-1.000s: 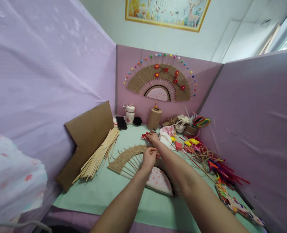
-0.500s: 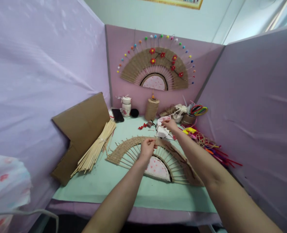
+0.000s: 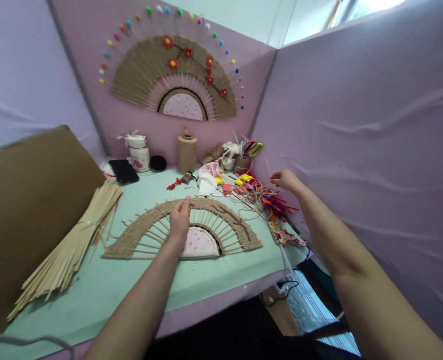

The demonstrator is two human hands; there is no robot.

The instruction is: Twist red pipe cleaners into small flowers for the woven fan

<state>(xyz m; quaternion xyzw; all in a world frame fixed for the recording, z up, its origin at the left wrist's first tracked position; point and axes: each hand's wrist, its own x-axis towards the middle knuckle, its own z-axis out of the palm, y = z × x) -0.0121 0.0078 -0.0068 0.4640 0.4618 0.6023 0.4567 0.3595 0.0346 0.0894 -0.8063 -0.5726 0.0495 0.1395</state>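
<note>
One woven fan (image 3: 216, 207) lay spread on the green tabletop (image 3: 202, 285), in front of the spool (image 3: 187, 154), with its arc toward the back and its straight side toward the front. The fan comprised a tan woven band, pale radiating ribs, and a half-round center panel (image 3: 202, 243), white with pink spots and bordered by a dark curved strip. A brown, branch-shaped line ran along the right part of the band. Short stick ends projected from the outer edge.

Left hand (image 3: 180, 217): positioned over the middle of the fan, overlapping the band, ribs and center panel; fingers close together and nearly straight. Whether it gripped anything could not be told.

Right hand (image 3: 286, 181): raised beyond the colored stems (image 3: 277, 206), in front of the right partition (image 3: 356, 150); half open, fingers loosely bent, no object visible in it.

Edges: a strip of green cloth separated the fan's straight side from the front table edge. The stick bundle (image 3: 69, 245) lay to the left, apart from the band. Behind the arc, a narrower strip ran up to the red knotted cord (image 3: 175, 184) and the white cloth (image 3: 207, 184). Beyond the fan's right end, green cloth extended to the patterned fabric (image 3: 287, 236).
</note>
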